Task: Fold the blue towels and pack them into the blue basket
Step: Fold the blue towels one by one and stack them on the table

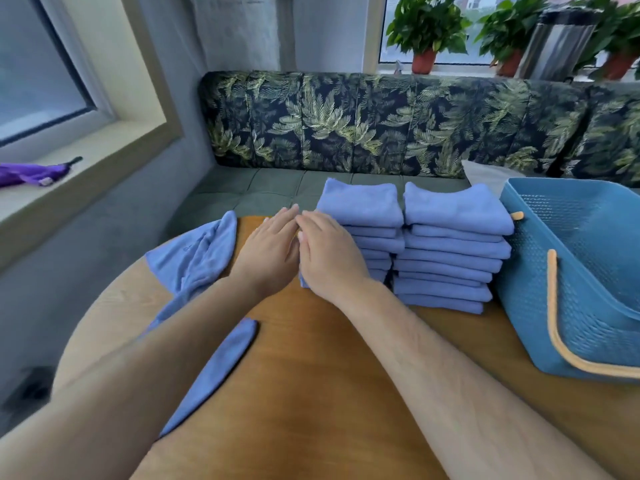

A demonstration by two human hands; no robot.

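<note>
1. Flat on the counter, fingers straight, gripping nothing: left hand and right hand, side by side against the left stack of folded blue towels.
2. Alongside, the right stack, then the blue basket, apparently unfilled.
3. Risks: a nudge toppling the tall left stack; the unfolded towel sliding off the counter's edge.
4. No legible writing; a small mark on that towel unreadable.

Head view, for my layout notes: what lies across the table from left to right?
Unfolded towel → left hand → right hand → left towel stack → right towel stack → blue basket.
</note>
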